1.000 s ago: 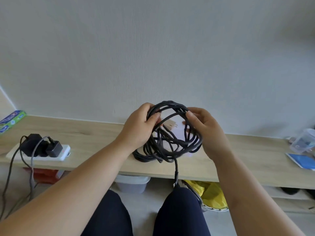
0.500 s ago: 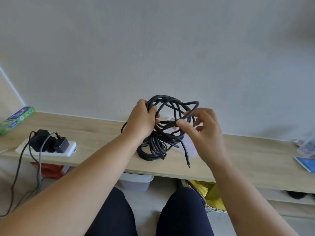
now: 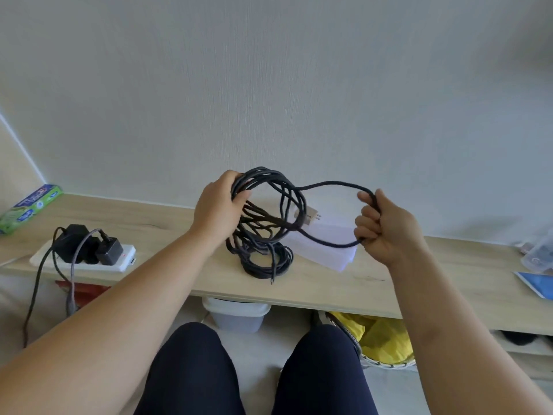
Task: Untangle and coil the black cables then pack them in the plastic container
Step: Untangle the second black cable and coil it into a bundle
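A tangled bundle of black cables (image 3: 263,232) hangs above the wooden shelf (image 3: 374,283), its lower coils resting on the board. My left hand (image 3: 220,209) grips the top left of the bundle. My right hand (image 3: 381,226) grips one loop of cable drawn out to the right, well apart from the bundle. A loose cable end (image 3: 272,275) dangles near the shelf's front edge. A clear plastic container (image 3: 540,256) shows at the far right edge of the shelf, partly cut off.
A white power strip (image 3: 122,260) with black chargers lies on the shelf at left, its cords hanging down. A green box (image 3: 28,209) sits far left, white paper (image 3: 323,248) and a small plug behind the cables, a blue item (image 3: 538,284) at right. Below are a lidded tub (image 3: 238,314) and a yellow bag (image 3: 380,336).
My right hand has closed on a cable loop and pulled it out to the right, away from the bundle. My left hand keeps its grip on the bundle.
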`<state>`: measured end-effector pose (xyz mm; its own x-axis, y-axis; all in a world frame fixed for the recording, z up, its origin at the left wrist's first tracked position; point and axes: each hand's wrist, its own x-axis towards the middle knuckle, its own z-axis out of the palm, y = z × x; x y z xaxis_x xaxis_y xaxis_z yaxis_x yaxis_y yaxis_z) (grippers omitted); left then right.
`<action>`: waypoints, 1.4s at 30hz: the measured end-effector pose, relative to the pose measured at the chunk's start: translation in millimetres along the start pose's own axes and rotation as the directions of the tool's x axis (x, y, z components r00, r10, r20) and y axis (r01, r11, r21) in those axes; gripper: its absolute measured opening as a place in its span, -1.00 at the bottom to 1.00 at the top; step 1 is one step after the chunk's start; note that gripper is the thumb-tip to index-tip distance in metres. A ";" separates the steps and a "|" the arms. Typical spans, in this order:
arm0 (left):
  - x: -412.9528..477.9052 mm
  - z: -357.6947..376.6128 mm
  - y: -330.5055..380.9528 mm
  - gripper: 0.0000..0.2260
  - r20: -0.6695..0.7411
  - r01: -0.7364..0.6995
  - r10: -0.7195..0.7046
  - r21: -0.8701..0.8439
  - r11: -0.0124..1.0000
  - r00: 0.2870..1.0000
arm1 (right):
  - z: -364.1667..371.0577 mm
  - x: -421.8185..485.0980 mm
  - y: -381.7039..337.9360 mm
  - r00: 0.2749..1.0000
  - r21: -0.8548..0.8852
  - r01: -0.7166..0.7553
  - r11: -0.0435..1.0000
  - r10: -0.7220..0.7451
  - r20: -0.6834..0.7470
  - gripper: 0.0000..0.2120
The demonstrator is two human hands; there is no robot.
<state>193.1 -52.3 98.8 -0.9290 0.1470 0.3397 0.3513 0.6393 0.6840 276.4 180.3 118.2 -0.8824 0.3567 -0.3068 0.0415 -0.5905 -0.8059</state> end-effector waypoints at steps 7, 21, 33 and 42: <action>-8.3 12.0 -6.8 -0.79 0.000 -0.010 0.010 0.243 0.970 1.000 | -19.1 18.4 38.6 0.883 -0.922 0.161 0.352 -0.468 -0.025 -0.61; -10.5 26.4 -12.7 -0.80 -0.024 -0.051 0.066 0.390 0.919 0.998 | 2.7 -11.3 74.4 0.881 -0.825 0.455 0.336 -0.309 0.359 -0.86; 1.1 21.0 -52.6 -0.81 -0.013 0.169 -0.171 0.233 0.958 0.985 | -14.9 -15.8 45.4 0.876 -0.733 0.453 0.507 -0.407 0.259 -0.90; -4.4 39.8 -27.4 -0.79 0.081 0.038 -0.076 0.395 0.918 0.994 | -6.5 11.0 82.4 0.961 -0.972 0.236 0.020 0.141 0.236 -0.88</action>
<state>182.9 -40.4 52.9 -0.9595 0.1584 0.2331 0.2408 0.8906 0.3859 273.2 140.3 45.1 -0.9533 0.0885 -0.2889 0.2479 0.7757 -0.5804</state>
